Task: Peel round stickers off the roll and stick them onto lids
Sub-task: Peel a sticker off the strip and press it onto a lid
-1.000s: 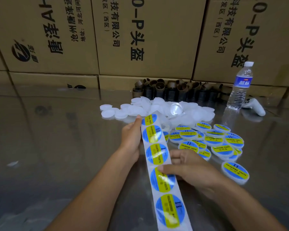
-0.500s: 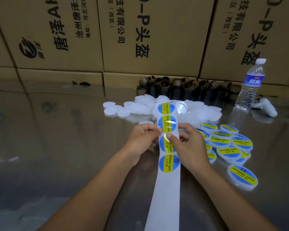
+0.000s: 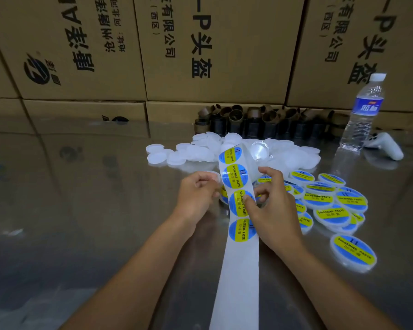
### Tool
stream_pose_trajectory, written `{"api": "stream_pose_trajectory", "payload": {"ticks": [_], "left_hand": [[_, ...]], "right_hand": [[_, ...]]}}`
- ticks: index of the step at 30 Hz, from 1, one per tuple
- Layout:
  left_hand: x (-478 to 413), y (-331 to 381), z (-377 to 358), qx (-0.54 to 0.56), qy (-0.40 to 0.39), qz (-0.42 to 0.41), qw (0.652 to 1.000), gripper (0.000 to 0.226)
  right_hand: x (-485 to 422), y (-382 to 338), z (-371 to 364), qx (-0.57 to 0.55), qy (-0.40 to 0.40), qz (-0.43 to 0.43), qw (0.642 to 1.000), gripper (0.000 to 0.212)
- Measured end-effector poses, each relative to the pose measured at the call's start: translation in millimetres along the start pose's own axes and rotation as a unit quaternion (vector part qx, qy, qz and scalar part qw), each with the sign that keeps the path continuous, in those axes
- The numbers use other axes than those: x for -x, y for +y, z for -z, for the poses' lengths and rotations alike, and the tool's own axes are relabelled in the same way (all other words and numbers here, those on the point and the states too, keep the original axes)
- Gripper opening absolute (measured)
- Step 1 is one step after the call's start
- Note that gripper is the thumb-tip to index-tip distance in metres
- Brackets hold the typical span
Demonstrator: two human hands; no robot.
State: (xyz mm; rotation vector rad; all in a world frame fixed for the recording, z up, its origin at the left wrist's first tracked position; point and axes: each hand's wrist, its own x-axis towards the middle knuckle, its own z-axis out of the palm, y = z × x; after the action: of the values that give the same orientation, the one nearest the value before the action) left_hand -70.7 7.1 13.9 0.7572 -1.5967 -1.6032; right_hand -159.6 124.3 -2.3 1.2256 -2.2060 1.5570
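A white backing strip (image 3: 239, 270) runs from the bottom edge up between my hands, carrying several blue-and-yellow round stickers (image 3: 234, 176). My left hand (image 3: 197, 198) holds a white lid (image 3: 212, 175) in curled fingers at the strip's left edge, with a stickered lid partly hidden beneath it. My right hand (image 3: 272, 208) pinches the strip, its thumb pressed on the third sticker (image 3: 239, 203). Behind lies a heap of bare white lids (image 3: 200, 152). To the right lie several stickered lids (image 3: 332, 215).
A wall of cardboard boxes (image 3: 212, 48) closes the back. Brown cardboard tube cores (image 3: 253, 122) stand in a row before it. A water bottle (image 3: 365, 110) and a white handheld controller (image 3: 386, 145) sit at the far right. The table (image 3: 81, 210) is glossy and reflective.
The strip has slid through my hands, so blank backing now trails toward me. My right hand rose from the table to the strip; my left hand took hold of a white lid.
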Motion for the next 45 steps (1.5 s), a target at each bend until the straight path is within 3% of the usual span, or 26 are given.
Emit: {"api": "stream_pose_trajectory", "payload": {"ticks": [5, 10, 15, 20, 28, 30, 31, 33, 35, 37, 39, 41, 45], "left_hand": [[-11, 1, 12, -0.007, 0.095, -0.019, 0.995, 0.022], [-26, -6, 17, -0.068, 0.129, -0.035, 0.989, 0.016], [-45, -9, 15, -0.225, 0.073, -0.050, 0.970, 0.025], [-60, -15, 13, -0.480, -0.046, -0.111, 0.869, 0.031], [-67, -17, 10, -0.525, -0.010, -0.118, 0.843, 0.012], [-67, -14, 12, -0.529, -0.004, -0.115, 0.841, 0.016], [-67, -15, 13, -0.513, -0.006, -0.115, 0.850, 0.020], [-64, -13, 16, -0.404, -0.012, -0.108, 0.908, 0.022], [-53, -8, 17, -0.225, -0.015, -0.059, 0.972, 0.021], [-41, -1, 18, -0.030, -0.020, 0.006, 0.999, 0.023], [-30, 8, 19, 0.170, -0.052, 0.071, 0.982, 0.023], [-22, 15, 23, 0.316, -0.075, 0.125, 0.938, 0.022], [-6, 22, 25, 0.475, -0.129, 0.153, 0.857, 0.032]], "right_hand": [[-1, 0, -1, 0.078, -0.019, 0.022, 0.997, 0.054], [-2, 1, -3, 0.145, -0.020, 0.025, 0.989, 0.052], [-3, 1, -5, 0.192, -0.022, 0.008, 0.981, 0.054], [-4, 0, -5, 0.212, -0.024, 0.018, 0.977, 0.052], [-6, 2, -4, 0.210, -0.019, 0.022, 0.977, 0.051], [-6, 2, -4, 0.210, -0.019, 0.021, 0.977, 0.051], [-6, 2, -4, 0.209, -0.017, 0.021, 0.977, 0.052], [-6, 3, -4, 0.208, -0.014, 0.021, 0.978, 0.052], [-7, 3, -4, 0.210, -0.016, 0.019, 0.977, 0.052], [-7, 4, -4, 0.207, -0.017, 0.019, 0.978, 0.052], [-6, 3, -3, 0.203, -0.015, 0.016, 0.979, 0.052], [-6, 2, -3, 0.199, -0.014, 0.014, 0.980, 0.052], [-6, 0, -2, 0.197, -0.021, 0.002, 0.980, 0.050]]}}
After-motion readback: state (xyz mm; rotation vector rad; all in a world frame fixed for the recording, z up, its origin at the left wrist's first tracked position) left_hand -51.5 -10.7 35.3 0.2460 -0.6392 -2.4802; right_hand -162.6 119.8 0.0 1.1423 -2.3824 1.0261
